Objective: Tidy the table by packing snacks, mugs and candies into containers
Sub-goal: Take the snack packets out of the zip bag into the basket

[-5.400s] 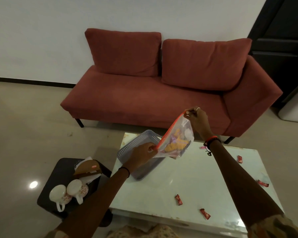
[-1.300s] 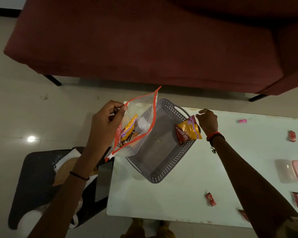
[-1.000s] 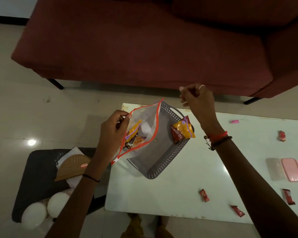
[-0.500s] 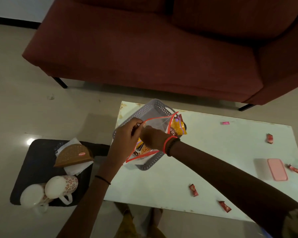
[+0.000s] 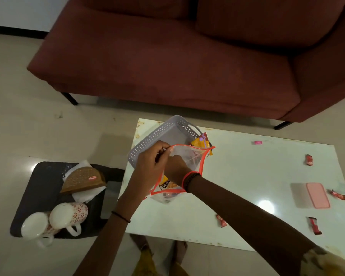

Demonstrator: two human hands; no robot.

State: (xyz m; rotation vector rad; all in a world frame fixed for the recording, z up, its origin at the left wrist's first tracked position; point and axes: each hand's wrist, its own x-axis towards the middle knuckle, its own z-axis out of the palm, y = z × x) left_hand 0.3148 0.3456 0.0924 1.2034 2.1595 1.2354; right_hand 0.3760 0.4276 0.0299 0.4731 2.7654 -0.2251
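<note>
**Right hand in the bag, next packet at 1 o'clock**

Head view: the left hand (image 5: 150, 164) has its grip pinched on the rim of the clear plastic zip bag with an orange-red rim (image 5: 191, 158). It holds the mouth open over the near side of the grey perforated plastic basket (image 5: 159, 134) on the glossy white bench (image 5: 247, 176). The right hand (image 5: 175, 168) reaches in through that mouth. Its fingers are hidden behind the left hand, so I cannot tell whether that grip is apart or closed on anything.

Orange-yellow snack packets (image 5: 166, 183) sit low in the zip bag, at 7 o'clock from the hands. The mouth runs long from 7 to 1 o'clock. Just past its 1 o'clock end, a yellow-and-red foil snack packet (image 5: 200, 143) leans inside the basket. It looks like the next pick and lies nearer the right hand.

Red-wrapped candies (image 5: 221, 220) lie well apart, at 3 to 5 o'clock.
</note>
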